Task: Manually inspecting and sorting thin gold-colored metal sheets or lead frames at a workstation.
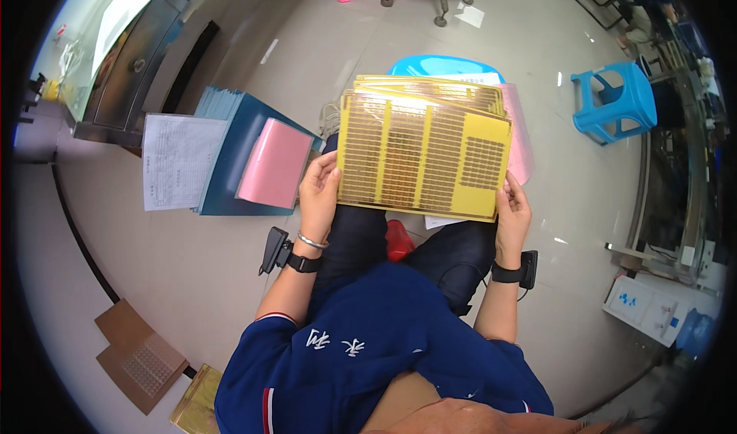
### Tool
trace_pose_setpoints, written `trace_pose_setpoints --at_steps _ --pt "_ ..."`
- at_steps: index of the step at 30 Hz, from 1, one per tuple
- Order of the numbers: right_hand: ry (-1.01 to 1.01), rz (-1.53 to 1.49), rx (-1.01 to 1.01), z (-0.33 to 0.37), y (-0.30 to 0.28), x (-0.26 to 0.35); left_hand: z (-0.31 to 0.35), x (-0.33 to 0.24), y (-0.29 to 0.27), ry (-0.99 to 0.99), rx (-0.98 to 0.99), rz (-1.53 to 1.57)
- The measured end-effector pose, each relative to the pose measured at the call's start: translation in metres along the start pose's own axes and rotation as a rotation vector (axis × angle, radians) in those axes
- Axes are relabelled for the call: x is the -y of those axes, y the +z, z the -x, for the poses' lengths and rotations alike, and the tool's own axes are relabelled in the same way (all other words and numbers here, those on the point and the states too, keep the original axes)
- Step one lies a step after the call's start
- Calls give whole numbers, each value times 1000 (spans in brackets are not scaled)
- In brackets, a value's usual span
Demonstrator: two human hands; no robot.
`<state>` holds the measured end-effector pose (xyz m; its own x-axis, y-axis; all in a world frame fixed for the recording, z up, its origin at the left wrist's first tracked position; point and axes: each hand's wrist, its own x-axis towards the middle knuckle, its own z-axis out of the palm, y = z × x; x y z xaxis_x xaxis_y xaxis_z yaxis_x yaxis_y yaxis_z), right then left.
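Note:
A yellow circuit board panel, patterned with brown rows, is held up in front of me by its two side edges. My left hand grips the lower left edge, and my right hand closes on the lower right corner. Just beyond lie more yellow panels on pink sheeting, above a blue stool that shows only in part. The held panel hides much of that pile.
To my left a dark teal stack carries a pink packet, with a printed paper sheet beside it. Another blue stool stands at the right. Brown cardboard lies at lower left; a metal drawer cabinet is at upper left.

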<state>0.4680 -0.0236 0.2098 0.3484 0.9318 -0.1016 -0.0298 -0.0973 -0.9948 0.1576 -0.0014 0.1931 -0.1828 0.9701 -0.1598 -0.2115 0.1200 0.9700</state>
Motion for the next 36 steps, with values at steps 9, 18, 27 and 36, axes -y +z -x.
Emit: trace_pose_setpoints --at_steps 9,18,27,36 --pt "37 -135 -9 4 0 16 0 -13 -1 91 -20 -109" --pt "-5 -170 51 7 -4 25 1 -20 -4 17 -43 57" --pt "-8 -223 30 8 -7 25 3 -28 -6 -96 5 344" --pt "12 -259 61 9 -5 29 2 -26 -8 -119 17 415"
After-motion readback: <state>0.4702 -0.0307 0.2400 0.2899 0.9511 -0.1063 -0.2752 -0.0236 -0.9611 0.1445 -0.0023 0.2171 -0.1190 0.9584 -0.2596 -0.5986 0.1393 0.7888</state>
